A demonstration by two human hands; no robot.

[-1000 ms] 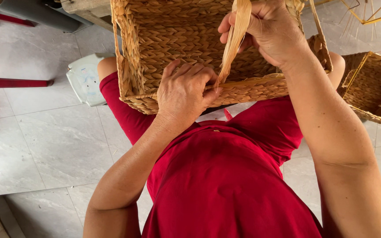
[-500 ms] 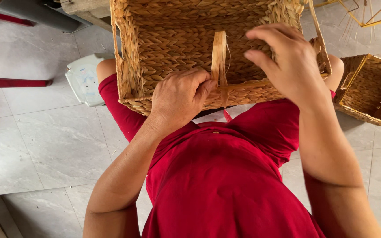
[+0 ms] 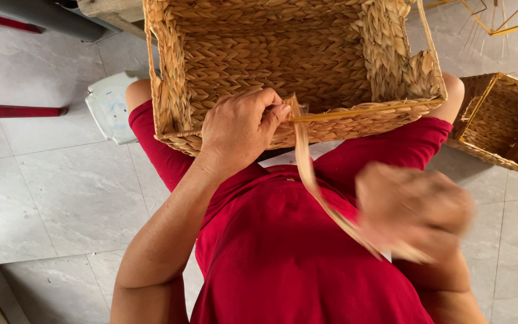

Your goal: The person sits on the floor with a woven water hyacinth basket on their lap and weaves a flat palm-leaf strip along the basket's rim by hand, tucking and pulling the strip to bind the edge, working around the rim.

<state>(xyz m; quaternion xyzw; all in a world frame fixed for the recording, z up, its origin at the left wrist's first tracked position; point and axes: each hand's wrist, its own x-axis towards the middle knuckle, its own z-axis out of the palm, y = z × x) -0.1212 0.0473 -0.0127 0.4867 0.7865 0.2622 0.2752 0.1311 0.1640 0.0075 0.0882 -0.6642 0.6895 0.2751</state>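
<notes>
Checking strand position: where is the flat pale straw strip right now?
In the head view, the flat pale straw strip runs from the woven basket's near rim, centre, down-right into the blurred right hand.

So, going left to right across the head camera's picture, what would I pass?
Red bar → white plastic item → left hand → straw strip → right hand → small woven basket.

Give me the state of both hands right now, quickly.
Left hand: closed, pinching the fibre strip against the rim of the woven basket.
Right hand: blurred, closed on the strip's lower end.
</notes>
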